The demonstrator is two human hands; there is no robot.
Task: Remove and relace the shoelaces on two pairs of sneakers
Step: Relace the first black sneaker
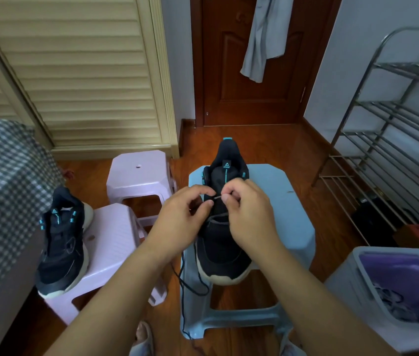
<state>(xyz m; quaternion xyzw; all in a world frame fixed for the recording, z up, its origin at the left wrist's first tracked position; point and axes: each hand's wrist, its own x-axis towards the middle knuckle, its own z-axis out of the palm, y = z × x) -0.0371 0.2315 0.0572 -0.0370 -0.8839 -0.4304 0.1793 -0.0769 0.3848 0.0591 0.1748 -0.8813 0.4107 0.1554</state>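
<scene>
Black mesh sneaker with teal accents (225, 242) lies toe-near under the fingers (204, 202); its dark thin lace (218, 197) is pinched between fingertips.

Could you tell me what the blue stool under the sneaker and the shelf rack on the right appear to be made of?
The blue stool looks like moulded plastic: one smooth, matt piece with rounded corners and cut-out legs. The shelf rack seems to be polished metal tubing, probably steel or chrome-plated, judging by its thin silvery bars and bright reflections. The sneaker on the stool looks like dark fabric with a pale sole.
</scene>
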